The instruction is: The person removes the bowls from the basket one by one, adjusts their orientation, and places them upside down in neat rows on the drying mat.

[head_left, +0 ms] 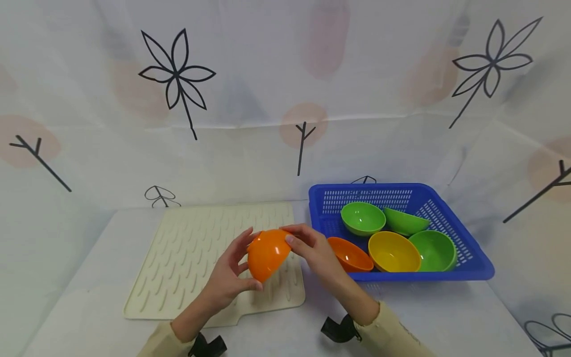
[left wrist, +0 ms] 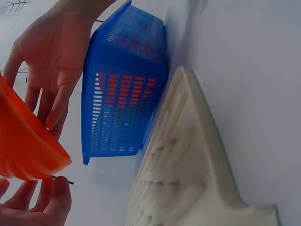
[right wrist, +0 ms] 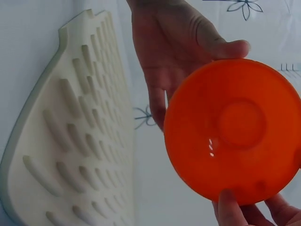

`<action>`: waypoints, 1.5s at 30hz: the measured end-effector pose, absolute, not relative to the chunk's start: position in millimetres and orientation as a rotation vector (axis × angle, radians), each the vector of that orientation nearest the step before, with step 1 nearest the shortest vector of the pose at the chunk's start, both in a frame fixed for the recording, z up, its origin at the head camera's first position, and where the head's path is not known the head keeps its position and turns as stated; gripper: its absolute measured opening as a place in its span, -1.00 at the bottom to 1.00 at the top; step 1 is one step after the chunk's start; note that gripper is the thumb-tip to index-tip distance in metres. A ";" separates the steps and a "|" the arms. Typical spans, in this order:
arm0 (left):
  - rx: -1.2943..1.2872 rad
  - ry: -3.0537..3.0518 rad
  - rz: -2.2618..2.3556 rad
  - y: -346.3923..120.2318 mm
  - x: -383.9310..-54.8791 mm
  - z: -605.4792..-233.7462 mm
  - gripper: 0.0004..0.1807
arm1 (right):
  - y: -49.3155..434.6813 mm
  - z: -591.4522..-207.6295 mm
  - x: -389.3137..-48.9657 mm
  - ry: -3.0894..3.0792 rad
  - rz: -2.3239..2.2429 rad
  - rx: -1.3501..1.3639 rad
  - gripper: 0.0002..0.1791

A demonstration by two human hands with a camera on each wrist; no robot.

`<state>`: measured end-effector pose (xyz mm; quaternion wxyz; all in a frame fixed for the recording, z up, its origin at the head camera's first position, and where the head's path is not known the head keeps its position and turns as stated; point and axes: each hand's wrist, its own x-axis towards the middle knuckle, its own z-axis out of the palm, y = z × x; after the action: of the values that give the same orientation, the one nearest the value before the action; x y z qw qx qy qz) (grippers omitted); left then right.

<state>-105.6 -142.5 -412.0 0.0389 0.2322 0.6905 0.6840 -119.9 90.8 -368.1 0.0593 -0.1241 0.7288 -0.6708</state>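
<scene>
An orange bowl (head_left: 267, 254) is held tilted on its side between both hands, above the right part of a cream ridged mat (head_left: 209, 248). My left hand (head_left: 228, 277) holds it from the left, thumb low at the rim and fingers by the outer wall. On the other side, my right hand (head_left: 317, 252) pinches the rim, its thumb inside the bowl in the right wrist view. That view looks into the smooth interior of the bowl (right wrist: 242, 125), which holds nothing. The left wrist view shows the bowl's outside (left wrist: 23, 136).
A blue perforated basket (head_left: 428, 275) stands at the right. Inside it are several green bowls (head_left: 363, 218), a yellow bowl (head_left: 394, 252) and another orange bowl (head_left: 350, 254). The mat lies flat on a white cloth (head_left: 89, 277), with a patterned cloth backdrop (head_left: 250, 158) behind.
</scene>
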 end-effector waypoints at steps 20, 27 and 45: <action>0.642 2.219 2.025 -152.6 -107.2 -411.9 -0.04 | 81.9 -371.7 -116.5 2.363 -1.962 -0.547 -0.61; 0.644 2.431 1.940 -161.4 -111.9 -415.0 -0.02 | 68.6 -376.0 -116.6 2.452 -1.909 -0.601 -0.50; 0.482 2.758 1.646 -199.9 -137.2 -420.8 0.04 | 18.1 -401.4 -151.5 2.324 -1.932 -0.498 -0.41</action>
<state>-137.2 -199.9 -420.8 -0.0531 0.1482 0.8479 0.5062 -151.5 18.1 -401.4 0.0394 -0.1623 0.7583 -0.6302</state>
